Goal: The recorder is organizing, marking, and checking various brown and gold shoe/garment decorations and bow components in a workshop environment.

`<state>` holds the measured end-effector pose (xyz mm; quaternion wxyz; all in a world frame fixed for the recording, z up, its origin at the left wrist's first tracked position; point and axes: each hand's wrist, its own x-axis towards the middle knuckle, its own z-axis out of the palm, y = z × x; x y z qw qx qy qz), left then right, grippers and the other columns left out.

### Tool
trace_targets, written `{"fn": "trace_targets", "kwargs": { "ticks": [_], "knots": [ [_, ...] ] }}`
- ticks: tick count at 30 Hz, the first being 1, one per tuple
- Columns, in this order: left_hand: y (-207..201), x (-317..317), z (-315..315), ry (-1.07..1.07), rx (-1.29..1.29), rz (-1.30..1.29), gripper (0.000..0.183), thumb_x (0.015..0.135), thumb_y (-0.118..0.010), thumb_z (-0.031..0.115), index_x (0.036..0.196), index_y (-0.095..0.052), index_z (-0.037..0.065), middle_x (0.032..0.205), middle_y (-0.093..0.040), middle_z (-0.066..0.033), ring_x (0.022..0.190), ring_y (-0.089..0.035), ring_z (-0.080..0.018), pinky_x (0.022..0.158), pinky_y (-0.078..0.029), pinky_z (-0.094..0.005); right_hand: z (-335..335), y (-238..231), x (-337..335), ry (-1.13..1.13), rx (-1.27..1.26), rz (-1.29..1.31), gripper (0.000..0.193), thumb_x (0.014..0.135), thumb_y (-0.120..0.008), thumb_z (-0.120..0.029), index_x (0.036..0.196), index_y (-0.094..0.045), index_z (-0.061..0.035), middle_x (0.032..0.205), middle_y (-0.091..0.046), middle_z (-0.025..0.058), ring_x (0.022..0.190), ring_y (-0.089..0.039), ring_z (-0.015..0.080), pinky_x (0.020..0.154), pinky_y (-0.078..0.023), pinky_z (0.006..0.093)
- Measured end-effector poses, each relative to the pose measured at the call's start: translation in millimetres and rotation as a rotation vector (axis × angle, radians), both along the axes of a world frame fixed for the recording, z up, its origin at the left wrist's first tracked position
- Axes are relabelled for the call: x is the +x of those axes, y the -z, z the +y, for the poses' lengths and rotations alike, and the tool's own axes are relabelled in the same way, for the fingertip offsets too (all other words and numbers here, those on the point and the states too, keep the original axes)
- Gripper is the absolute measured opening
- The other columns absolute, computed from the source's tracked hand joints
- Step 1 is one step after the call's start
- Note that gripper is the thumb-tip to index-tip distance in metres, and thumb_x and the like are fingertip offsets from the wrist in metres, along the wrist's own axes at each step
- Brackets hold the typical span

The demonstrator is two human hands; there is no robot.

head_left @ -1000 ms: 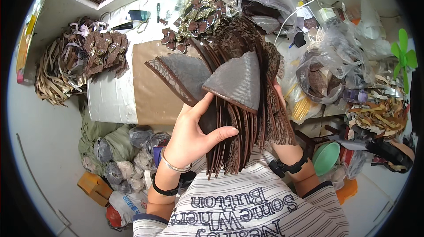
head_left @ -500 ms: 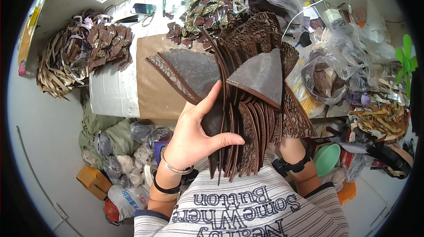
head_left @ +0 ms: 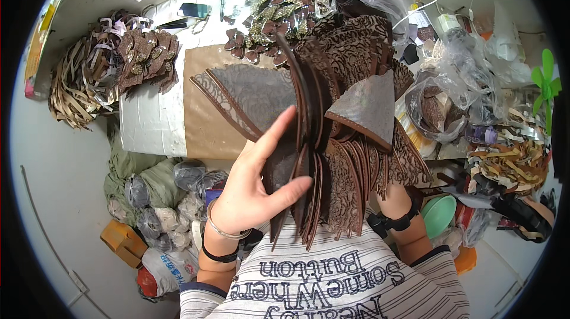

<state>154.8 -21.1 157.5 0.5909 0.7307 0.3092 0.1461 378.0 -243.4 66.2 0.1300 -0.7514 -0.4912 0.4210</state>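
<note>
A thick bundle of brown patterned lace pieces [head_left: 341, 173] with dark brown bound edges hangs in front of me, its layers fanned out. Two flaps with grey backing stand out from it: a wide lace one [head_left: 255, 90] at left and a triangular one [head_left: 368, 108] at right. My left hand [head_left: 252, 188] grips the bundle's left edge, thumb across the layers and index finger pointing up; its other fingers are behind the pieces. From the right, my right hand [head_left: 395, 200] holds the bundle from beneath, its fingers hidden by the lace.
Brown paper [head_left: 208, 123] covers part of the table. Beyond lie rhinestone-trimmed brown bows [head_left: 279, 16] and a phone [head_left: 195, 10]. Strap bundles [head_left: 83, 93] sit at left, a plastic bag [head_left: 436, 105] and green fan [head_left: 545, 81] at right. Wrapped rolls [head_left: 160, 218] are stacked below left.
The upper layers and the triangular flap have shifted right, and a gap between the layers has widened at the middle. My left hand has moved slightly left and down.
</note>
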Motion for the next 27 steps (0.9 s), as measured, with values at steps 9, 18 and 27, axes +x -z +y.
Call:
{"fn": "trace_targets", "kwargs": {
  "ticks": [9, 18, 27],
  "knots": [
    [-11, 9, -11, -0.034, 0.122, 0.022, 0.057, 0.069, -0.043, -0.014, 0.121, -0.057, 0.006, 0.128, -0.043, -0.0197, 0.123, -0.042, -0.0357, 0.107, -0.028, -0.0353, -3, 7, 3, -0.002, 0.188, 0.024, 0.03, 0.07, -0.07, -0.018, 0.089, -0.065, 0.0039, 0.088, -0.06, 0.0257, 0.078, -0.059, 0.0394, 0.064, -0.049, 0.0435],
    [-10, 12, -10, -0.141, 0.325, 0.204, 0.03, 0.075, -0.076, 0.026, 0.082, -0.058, 0.004, 0.107, -0.049, -0.0182, 0.098, -0.052, -0.0355, 0.086, -0.043, -0.0395, -9, 6, -3, 0.243, 0.216, 0.583, 0.031, 0.094, -0.045, -0.022, 0.107, -0.062, 0.0006, 0.095, -0.066, 0.0187, 0.078, -0.065, 0.0317, 0.065, -0.055, 0.0366],
    [7, 26, -12, -0.162, 0.396, 0.238, 0.052, 0.062, -0.084, 0.039, 0.075, -0.052, 0.001, 0.105, -0.05, -0.0196, 0.088, -0.057, -0.0364, 0.076, -0.049, -0.0395, 138, 3, -21, 0.968, 0.394, 1.955, 0.041, 0.099, -0.037, -0.031, 0.12, -0.056, -0.0001, 0.103, -0.065, 0.0167, 0.083, -0.067, 0.0271, 0.07, -0.058, 0.0353]
  ]
}}
